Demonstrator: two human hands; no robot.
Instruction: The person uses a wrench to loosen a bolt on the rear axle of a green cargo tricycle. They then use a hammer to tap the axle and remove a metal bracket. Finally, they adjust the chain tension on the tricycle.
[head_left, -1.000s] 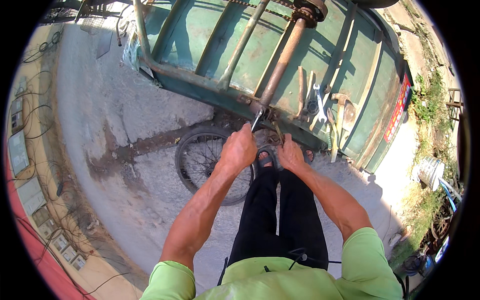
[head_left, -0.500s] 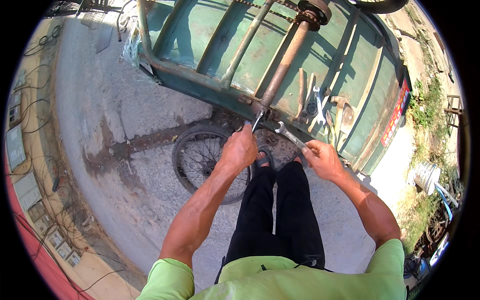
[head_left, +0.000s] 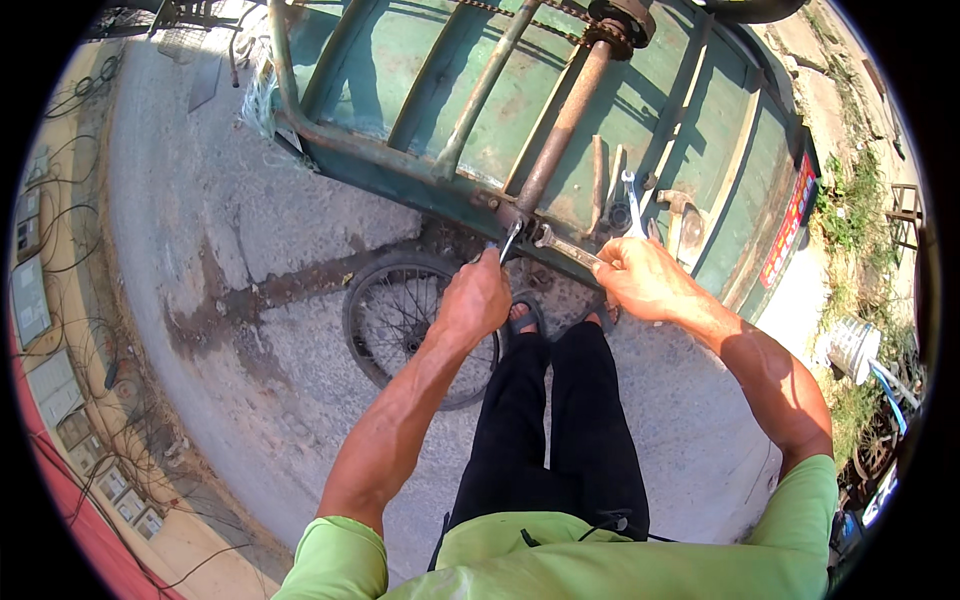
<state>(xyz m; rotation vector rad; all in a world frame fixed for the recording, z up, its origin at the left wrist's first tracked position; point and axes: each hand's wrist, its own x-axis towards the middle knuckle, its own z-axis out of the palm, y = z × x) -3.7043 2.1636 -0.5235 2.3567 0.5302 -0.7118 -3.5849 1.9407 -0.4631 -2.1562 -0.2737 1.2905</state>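
Observation:
My left hand [head_left: 474, 301] is closed on a slim wrench [head_left: 512, 238], whose end meets the rusty fitting [head_left: 510, 210] at the bottom of the shaft [head_left: 560, 130]. Gripped in my right hand [head_left: 645, 282] is a larger open-ended wrench [head_left: 567, 247], angled up-left, its jaw against or just beside that fitting; which, I cannot tell. The shaft crosses the green metal body [head_left: 470, 150] of an upturned cart. Another wrench [head_left: 632, 200], a hammer [head_left: 680, 204] and a wooden rod [head_left: 598, 178] lie on the panel above my right hand.
A spoked wheel [head_left: 370, 335] lies on the concrete [head_left: 235, 200] beside my sandalled feet. A chain [head_left: 545, 30] runs over the cart's upper part. A wall with wires and boxes [head_left: 50, 390] borders the left; weeds [head_left: 840, 220] and a white bucket [head_left: 850, 352] are on the right.
My right hand has moved rightward, and its wrench has come out angled, then swung left and up to the fitting. My left hand has shifted only slightly.

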